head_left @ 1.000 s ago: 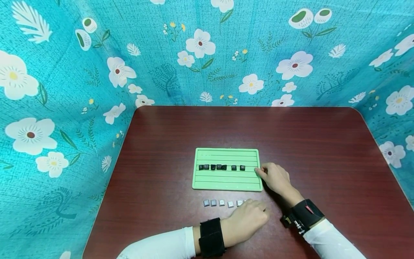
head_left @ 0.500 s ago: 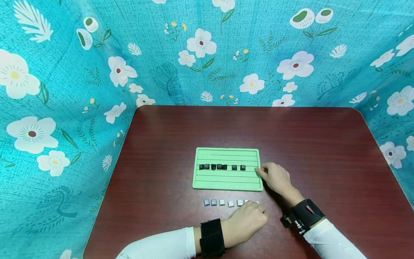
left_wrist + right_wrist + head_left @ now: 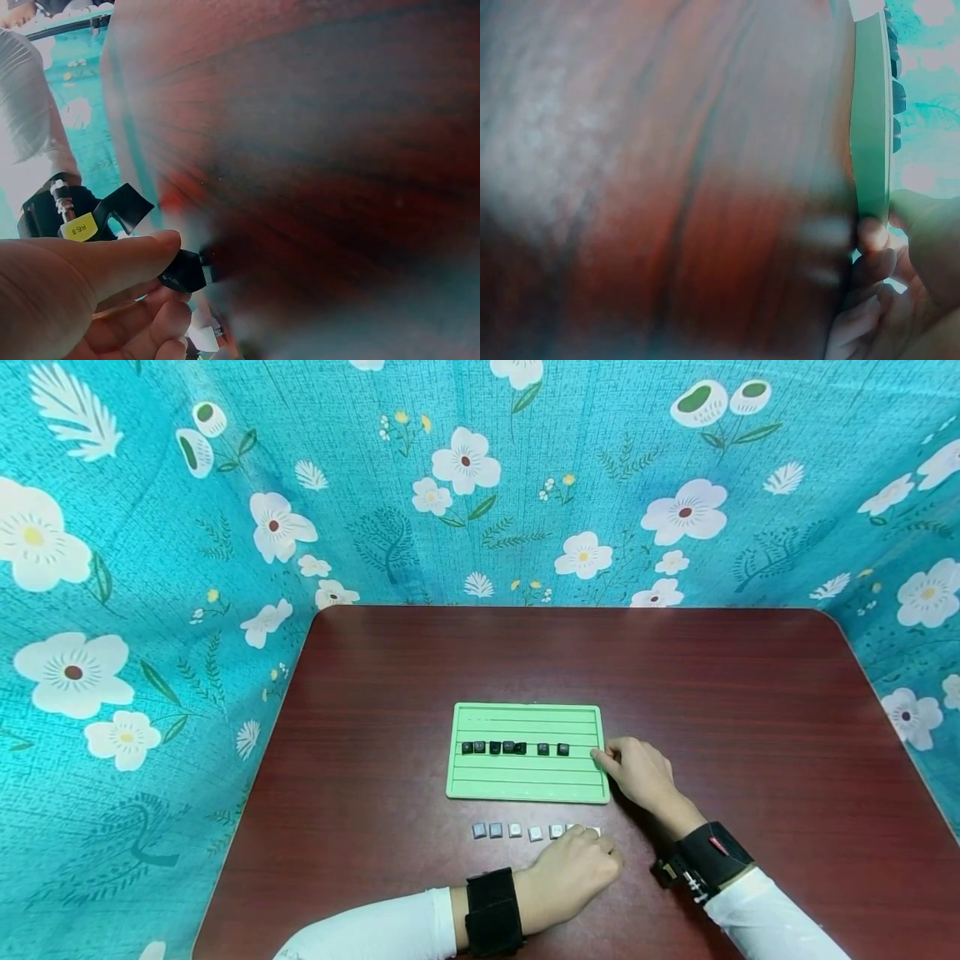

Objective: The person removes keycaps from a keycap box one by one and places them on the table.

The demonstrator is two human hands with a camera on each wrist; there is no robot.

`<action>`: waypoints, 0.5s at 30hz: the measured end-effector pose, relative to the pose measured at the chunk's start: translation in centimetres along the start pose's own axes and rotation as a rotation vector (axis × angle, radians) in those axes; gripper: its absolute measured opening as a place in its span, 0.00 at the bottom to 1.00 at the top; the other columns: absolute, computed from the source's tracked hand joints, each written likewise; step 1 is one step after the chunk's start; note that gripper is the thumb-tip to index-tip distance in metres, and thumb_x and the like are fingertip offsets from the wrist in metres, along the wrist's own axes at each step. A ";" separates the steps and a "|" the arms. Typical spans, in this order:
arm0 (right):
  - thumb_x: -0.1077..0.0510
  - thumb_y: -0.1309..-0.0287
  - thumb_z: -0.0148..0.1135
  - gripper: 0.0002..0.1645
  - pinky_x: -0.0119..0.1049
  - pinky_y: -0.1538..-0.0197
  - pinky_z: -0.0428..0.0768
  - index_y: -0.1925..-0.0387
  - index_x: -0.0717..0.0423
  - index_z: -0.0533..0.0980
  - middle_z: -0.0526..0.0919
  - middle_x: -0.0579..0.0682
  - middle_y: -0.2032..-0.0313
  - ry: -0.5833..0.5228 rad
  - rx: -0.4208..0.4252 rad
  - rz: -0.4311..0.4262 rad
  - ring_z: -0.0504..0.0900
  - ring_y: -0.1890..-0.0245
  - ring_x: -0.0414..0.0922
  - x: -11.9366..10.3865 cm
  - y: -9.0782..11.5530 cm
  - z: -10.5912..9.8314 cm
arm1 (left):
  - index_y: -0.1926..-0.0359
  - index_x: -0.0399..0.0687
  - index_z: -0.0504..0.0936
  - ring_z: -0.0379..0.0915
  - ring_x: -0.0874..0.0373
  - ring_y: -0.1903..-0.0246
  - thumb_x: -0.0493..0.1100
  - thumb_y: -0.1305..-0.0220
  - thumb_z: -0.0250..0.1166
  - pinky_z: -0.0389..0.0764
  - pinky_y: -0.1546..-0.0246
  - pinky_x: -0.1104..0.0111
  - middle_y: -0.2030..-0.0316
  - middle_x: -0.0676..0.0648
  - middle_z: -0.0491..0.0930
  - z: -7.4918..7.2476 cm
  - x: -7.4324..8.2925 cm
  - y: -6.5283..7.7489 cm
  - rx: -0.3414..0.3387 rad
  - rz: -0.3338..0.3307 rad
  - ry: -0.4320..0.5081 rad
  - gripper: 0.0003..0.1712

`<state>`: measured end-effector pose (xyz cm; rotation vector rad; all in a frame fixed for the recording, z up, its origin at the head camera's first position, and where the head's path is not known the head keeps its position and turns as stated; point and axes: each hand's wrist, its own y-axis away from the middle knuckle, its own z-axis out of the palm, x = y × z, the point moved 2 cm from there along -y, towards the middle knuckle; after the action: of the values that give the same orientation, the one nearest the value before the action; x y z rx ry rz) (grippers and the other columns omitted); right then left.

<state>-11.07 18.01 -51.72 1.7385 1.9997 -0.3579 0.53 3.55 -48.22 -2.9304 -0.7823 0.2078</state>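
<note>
While the right hand pinches the grooved green board by its right edge, the left hand holds a black, angular keycap in a narrow grip, in front of the board. Seven black keycaps line one channel. Wood-grain desk extends beyond every board edge. The left hand partly hides the grey keycaps.

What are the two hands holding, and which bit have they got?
The left hand pinches a small black block by its sides; exactly which sides is unclear. The right hand grips the green board by its right edge.
</note>
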 end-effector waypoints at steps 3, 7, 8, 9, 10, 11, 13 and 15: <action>0.40 0.40 0.54 0.26 0.35 0.85 0.54 0.88 0.46 0.62 0.59 0.41 0.89 0.004 0.002 0.001 0.59 0.88 0.41 0.0 0.0 0.0 | 0.74 0.60 0.79 0.68 0.66 0.76 0.39 0.46 0.60 0.64 0.80 0.74 0.76 0.59 0.73 0.0 0.0 0.0 0.003 -0.003 -0.011 0.08; 0.40 0.40 0.54 0.26 0.35 0.85 0.53 0.88 0.46 0.62 0.59 0.41 0.89 0.003 0.000 0.005 0.59 0.88 0.41 0.0 0.0 0.0 | 0.76 0.60 0.78 0.68 0.66 0.76 0.39 0.46 0.61 0.63 0.80 0.74 0.76 0.59 0.73 0.0 0.1 0.0 0.010 -0.007 -0.018 0.08; 0.40 0.40 0.54 0.26 0.35 0.85 0.53 0.88 0.46 0.62 0.59 0.41 0.90 0.002 0.000 0.006 0.59 0.88 0.41 0.0 0.0 0.0 | 0.76 0.60 0.78 0.68 0.66 0.76 0.39 0.46 0.61 0.63 0.80 0.74 0.76 0.59 0.73 0.0 0.1 0.0 0.011 -0.007 -0.017 0.08; 0.40 0.40 0.54 0.27 0.35 0.85 0.53 0.88 0.46 0.62 0.59 0.41 0.90 0.001 0.000 0.007 0.59 0.88 0.41 0.0 0.0 0.0 | 0.75 0.60 0.78 0.68 0.66 0.76 0.39 0.46 0.61 0.63 0.80 0.74 0.76 0.59 0.73 0.0 0.1 0.0 0.012 -0.007 -0.014 0.08; 0.40 0.40 0.54 0.27 0.35 0.85 0.53 0.89 0.46 0.62 0.59 0.41 0.90 0.001 -0.001 0.007 0.59 0.88 0.41 0.0 0.0 0.0 | 0.75 0.60 0.78 0.68 0.66 0.76 0.39 0.46 0.61 0.63 0.80 0.74 0.76 0.59 0.73 0.0 0.1 0.0 0.013 -0.006 -0.015 0.08; 0.40 0.40 0.54 0.27 0.35 0.85 0.53 0.89 0.46 0.62 0.59 0.41 0.90 0.000 -0.001 0.007 0.59 0.88 0.41 0.0 0.0 0.0 | 0.75 0.60 0.78 0.68 0.66 0.76 0.39 0.46 0.61 0.63 0.80 0.74 0.76 0.59 0.73 0.0 0.1 0.0 0.013 -0.007 -0.014 0.08; 0.40 0.40 0.54 0.27 0.35 0.85 0.53 0.88 0.46 0.62 0.59 0.41 0.89 0.000 0.000 0.007 0.59 0.88 0.41 0.0 0.0 0.0 | 0.75 0.60 0.79 0.68 0.66 0.76 0.39 0.47 0.61 0.63 0.80 0.74 0.76 0.59 0.73 0.1 0.1 0.1 0.014 -0.007 -0.013 0.08; 0.40 0.40 0.54 0.26 0.35 0.85 0.53 0.88 0.46 0.62 0.59 0.41 0.89 0.000 -0.001 0.007 0.59 0.88 0.41 0.0 0.0 0.0 | 0.75 0.60 0.78 0.68 0.66 0.76 0.39 0.47 0.61 0.64 0.79 0.74 0.76 0.59 0.73 0.1 0.1 0.1 0.013 -0.007 -0.016 0.07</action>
<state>-11.05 18.00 -51.72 1.7444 1.9927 -0.3546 0.61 3.53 -48.29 -2.9166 -0.7907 0.2347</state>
